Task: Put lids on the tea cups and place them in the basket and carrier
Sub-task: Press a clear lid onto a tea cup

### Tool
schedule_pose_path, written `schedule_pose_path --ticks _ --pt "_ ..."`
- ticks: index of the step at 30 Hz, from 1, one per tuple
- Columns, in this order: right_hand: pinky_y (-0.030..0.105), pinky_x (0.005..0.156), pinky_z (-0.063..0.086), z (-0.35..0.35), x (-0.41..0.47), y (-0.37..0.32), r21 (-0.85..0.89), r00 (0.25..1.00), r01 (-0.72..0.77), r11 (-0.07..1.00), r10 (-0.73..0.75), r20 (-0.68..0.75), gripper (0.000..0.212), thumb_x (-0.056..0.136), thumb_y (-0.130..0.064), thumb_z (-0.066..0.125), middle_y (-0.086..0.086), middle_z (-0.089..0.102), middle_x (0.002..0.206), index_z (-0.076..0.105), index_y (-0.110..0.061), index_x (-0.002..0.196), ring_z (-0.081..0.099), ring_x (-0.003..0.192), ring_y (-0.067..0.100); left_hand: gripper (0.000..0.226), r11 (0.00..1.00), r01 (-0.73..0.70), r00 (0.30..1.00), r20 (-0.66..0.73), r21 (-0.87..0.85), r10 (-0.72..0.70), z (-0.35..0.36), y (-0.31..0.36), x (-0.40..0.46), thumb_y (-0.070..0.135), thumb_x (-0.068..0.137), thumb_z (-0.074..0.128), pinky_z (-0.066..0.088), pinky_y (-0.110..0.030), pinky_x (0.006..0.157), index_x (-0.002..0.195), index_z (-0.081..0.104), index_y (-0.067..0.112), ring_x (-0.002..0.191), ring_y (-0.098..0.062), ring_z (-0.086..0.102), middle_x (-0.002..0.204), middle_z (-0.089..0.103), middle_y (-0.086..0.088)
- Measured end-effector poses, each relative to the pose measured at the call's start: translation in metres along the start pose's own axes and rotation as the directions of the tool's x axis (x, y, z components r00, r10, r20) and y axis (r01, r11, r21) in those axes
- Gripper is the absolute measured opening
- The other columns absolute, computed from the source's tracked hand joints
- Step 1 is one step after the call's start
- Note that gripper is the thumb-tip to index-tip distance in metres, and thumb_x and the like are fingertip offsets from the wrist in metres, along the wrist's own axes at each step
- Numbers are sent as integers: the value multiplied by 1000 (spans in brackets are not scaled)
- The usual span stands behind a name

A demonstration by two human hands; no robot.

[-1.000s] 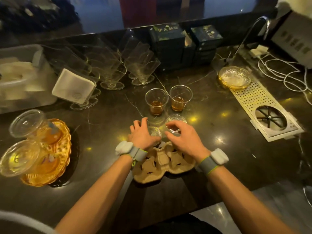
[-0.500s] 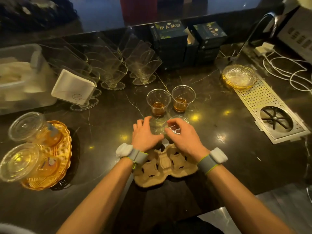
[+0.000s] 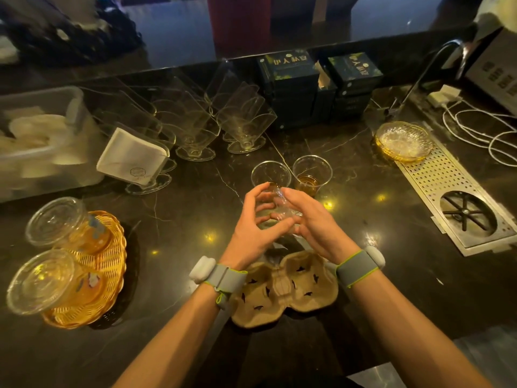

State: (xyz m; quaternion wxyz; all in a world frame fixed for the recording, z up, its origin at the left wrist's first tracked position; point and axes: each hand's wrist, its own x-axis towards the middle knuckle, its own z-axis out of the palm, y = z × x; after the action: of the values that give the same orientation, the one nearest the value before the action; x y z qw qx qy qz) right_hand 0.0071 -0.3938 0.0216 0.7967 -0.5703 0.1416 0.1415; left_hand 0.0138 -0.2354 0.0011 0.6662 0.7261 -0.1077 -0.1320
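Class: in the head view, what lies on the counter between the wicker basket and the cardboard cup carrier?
Nothing stands there. In the head view, only bare dark counter separates the wicker basket from the cardboard cup carrier.

Left hand [image 3: 251, 219] and right hand [image 3: 310, 222] raised, fingers curled

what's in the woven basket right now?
Two clear cups with lids on and amber tea inside sit in the basket, leaning left over its rim. The cups cover the basket floor, so anything beneath them cannot be seen.
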Motion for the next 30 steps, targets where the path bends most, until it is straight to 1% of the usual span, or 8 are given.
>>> schedule_pose_path --ticks 4,6,11,14,16,22,26,30 --pt "43 90 54 4 3 -15 -83 999 45 995 -46 0 60 81 -43 70 9 69 123 57 -15 132 69 109 30 79 999 -41 999 16 31 41 -2 9 9 40 75 80 47 -34 105 141 36 44 127 -5 52 136 50 16" --pt "42 91 54 5 6 -22 -137 997 74 988 -76 -14 51 86 -36 68 8 70 121 58 -16 131 70 108 28 81 997 -63 998 29 54 62 -4 14 14 40 76 80 45 -29 105 143 34 42 129 -2 49 139 47 16" --pt "21 78 55 8 21 -40 -333 972 212 919 -235 -29 48 87 -26 72 2 65 126 57 -18 132 68 103 6 80 989 -101 993 -55 103 108 -16 16 27 46 78 73 41 -18 103 146 33 36 131 -1 44 143 43 7" --pt "27 93 50 10 33 -49 -560 947 274 782 -320 17 65 77 -44 76 -9 58 132 52 -28 136 59 118 7 74 988 -78 974 -203 132 104 -29 3 37 40 77 66 42 -30 104 144 35 32 128 -4 46 141 45 6" --pt "21 96 44 13 41 -53 -711 921 311 630 -384 63 72 75 -49 75 -11 55 133 48 -30 138 53 120 4 77 983 -20 967 -247 184 66 -35 -10 44 34 75 68 42 -31 106 144 34 32 127 -3 46 139 44 5" --pt "33 106 40 19 75 -48 -906 899 349 238 -358 252 78 79 -44 75 0 43 144 40 -22 146 43 130 18 96 949 119 986 -144 293 -79 -37 -49 70 28 71 86 39 -40 113 148 29 26 132 -14 42 145 35 0" --pt "33 110 33 18 92 -34 -923 915 327 202 -310 257 78 79 -41 74 5 40 147 41 -18 146 37 135 23 112 950 138 990 -80 280 -121 -29 -53 84 43 58 86 41 -40 111 150 25 28 133 -15 43 147 34 2" --pt "33 114 29 14 99 -24 -935 919 304 184 -314 237 80 78 -40 74 6 38 149 40 -18 147 30 140 22 101 964 124 992 -43 234 -117 -22 -56 96 22 63 85 45 -45 107 148 30 25 128 -19 52 141 50 -3"
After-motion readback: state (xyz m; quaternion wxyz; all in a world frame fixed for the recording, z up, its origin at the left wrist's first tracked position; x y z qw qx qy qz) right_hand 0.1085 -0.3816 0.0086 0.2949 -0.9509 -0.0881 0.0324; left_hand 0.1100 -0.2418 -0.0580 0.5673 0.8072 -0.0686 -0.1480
